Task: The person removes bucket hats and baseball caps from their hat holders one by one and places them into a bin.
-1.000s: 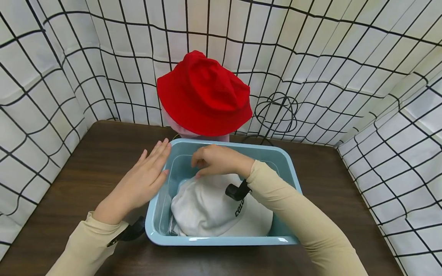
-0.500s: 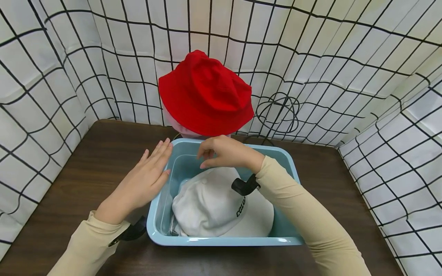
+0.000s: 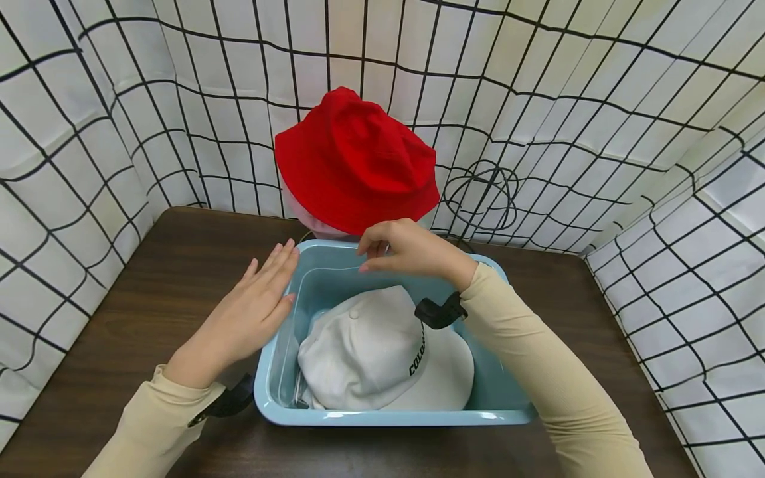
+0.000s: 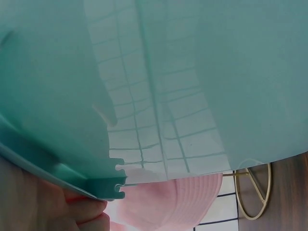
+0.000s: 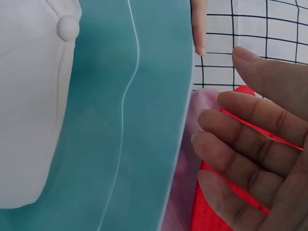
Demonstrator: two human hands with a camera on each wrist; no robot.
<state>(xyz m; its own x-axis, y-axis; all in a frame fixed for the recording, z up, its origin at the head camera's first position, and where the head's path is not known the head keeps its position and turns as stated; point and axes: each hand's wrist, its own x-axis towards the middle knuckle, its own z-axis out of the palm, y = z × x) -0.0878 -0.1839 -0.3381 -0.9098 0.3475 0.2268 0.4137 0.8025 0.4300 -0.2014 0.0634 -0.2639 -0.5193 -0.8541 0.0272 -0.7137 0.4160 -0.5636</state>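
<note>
A white baseball cap (image 3: 358, 352) with black lettering on its front lies inside a light blue plastic basin (image 3: 394, 417), brim toward the right. My left hand (image 3: 245, 309) lies along the basin's left rim, fingers straight. In the left wrist view its fingers (image 4: 89, 211) show at the rim, by the basin's outer wall (image 4: 250, 86). Above the far rim is my right hand (image 3: 412, 249), fingers loosely bent and holding nothing, apart from the cap. The right wrist view shows that hand's palm (image 5: 284, 183) in front of a red bucket hat (image 3: 358, 166).
Behind the basin, the red hat sits over pink hats (image 4: 159, 202) near a gold wire stand (image 4: 263, 207). A coiled black cable (image 3: 481, 196) hangs on the black wire grid (image 3: 239, 139), which encloses the sides and back of the brown table (image 3: 179, 265).
My right hand has risen from beside the cap and moved back and right to above the far rim. The cap stays in the basin. My left hand has hardly moved.
</note>
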